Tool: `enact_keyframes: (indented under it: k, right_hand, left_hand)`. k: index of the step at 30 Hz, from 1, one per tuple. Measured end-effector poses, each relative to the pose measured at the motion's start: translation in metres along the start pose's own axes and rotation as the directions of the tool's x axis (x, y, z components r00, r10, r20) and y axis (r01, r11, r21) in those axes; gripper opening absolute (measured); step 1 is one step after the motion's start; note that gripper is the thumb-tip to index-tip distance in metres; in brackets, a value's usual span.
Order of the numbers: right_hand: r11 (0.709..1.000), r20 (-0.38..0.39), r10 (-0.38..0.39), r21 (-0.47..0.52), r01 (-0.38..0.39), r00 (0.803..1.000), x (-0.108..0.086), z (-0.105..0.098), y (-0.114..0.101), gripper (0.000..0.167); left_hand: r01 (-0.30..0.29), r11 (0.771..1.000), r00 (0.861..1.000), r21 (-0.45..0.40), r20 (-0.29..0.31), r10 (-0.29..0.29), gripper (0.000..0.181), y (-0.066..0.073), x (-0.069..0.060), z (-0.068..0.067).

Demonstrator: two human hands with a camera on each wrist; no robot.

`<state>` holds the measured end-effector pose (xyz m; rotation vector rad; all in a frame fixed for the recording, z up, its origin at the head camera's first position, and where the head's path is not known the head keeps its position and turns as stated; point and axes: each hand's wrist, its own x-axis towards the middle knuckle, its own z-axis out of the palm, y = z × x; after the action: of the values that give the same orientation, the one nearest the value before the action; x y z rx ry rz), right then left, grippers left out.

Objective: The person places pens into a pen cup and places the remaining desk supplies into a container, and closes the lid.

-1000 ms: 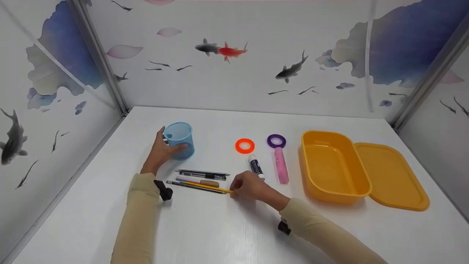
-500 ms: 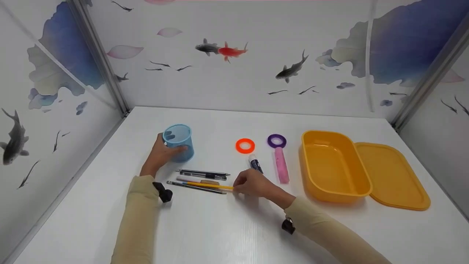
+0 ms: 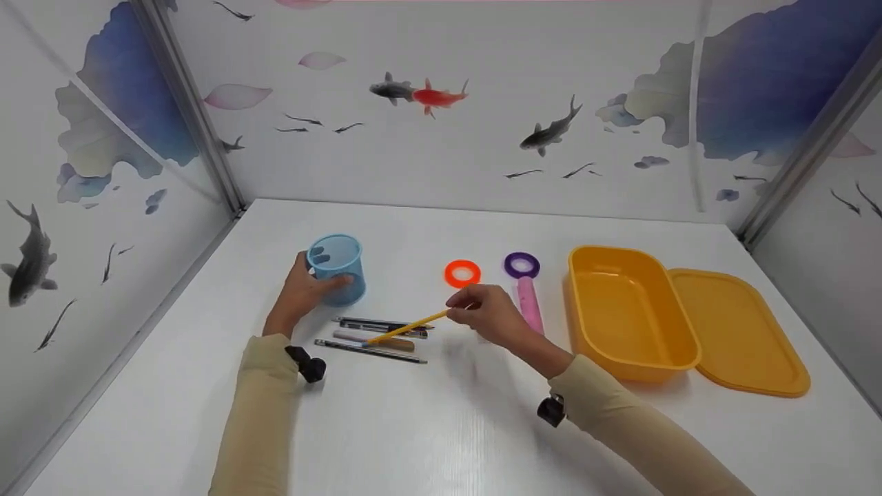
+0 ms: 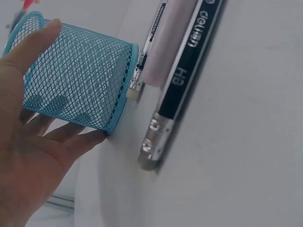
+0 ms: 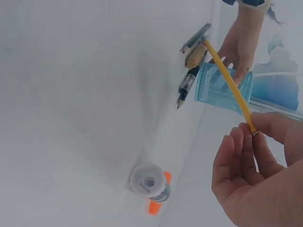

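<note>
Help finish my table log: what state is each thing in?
Mesh cup: upright, empty, gripped by left hand
Yellow pencil: slanting, pinched by right hand
Yellow box: open, empty
Lid: off, flat
Orange ring: flat
Purple ring: flat
Pink stick: lying
Glue stick: cap unclear
Front pencil: lying
Brown-ended pen: lying
Black pen: lying
Back pencil: lying

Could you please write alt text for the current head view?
A person's right hand holds a yellow pencil by one end over other writing tools on a white table; the left hand grips a blue mesh cup. On the right sits an open yellow box beside a matching lid.
</note>
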<state>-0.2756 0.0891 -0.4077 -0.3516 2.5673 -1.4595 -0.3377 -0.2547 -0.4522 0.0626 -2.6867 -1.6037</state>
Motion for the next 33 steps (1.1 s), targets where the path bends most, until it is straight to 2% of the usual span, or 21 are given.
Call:
enact_keyframes:
  k: [4, 8, 14, 21, 26, 33]
  right_hand:
    - [0.998, -0.074, -0.002, 0.056, 0.006, 0.997, 0.003, -0.007, -0.008, 0.013]
    - [0.997, -0.118, -0.035, 0.058, 0.042, 0.992, 0.005, -0.013, -0.016, 0.014]
    - [0.991, -0.139, -0.049, 0.118, 0.066, 0.989, 0.005, -0.023, -0.029, 0.02]
    - [0.978, -0.158, -0.114, 0.153, 0.139, 0.981, 0.008, -0.031, -0.05, 0.022]
    - [0.964, -0.19, -0.149, 0.189, 0.186, 0.97, 0.015, -0.033, -0.064, 0.021]
    - [0.943, -0.231, -0.188, 0.23, 0.242, 0.955, 0.026, -0.031, -0.082, 0.021]
  left_hand:
    - [-0.013, 1.0, 1.0, -0.023, -0.01, 0.012, 0.114, -0.002, -0.001, 0.003]
    - [-0.028, 0.998, 0.999, -0.049, -0.024, 0.027, 0.112, -0.004, -0.003, 0.005]
    - [-0.05, 0.995, 0.998, -0.085, -0.051, 0.045, 0.105, -0.007, -0.005, 0.008]
    - [-0.033, 0.996, 0.996, -0.085, -0.08, 0.026, 0.106, -0.012, -0.01, 0.01]
    - [-0.049, 0.995, 0.996, -0.09, -0.085, 0.041, 0.105, -0.013, -0.012, 0.011]
    - [-0.039, 0.994, 0.996, -0.098, -0.084, 0.031, 0.105, -0.011, -0.013, 0.012]
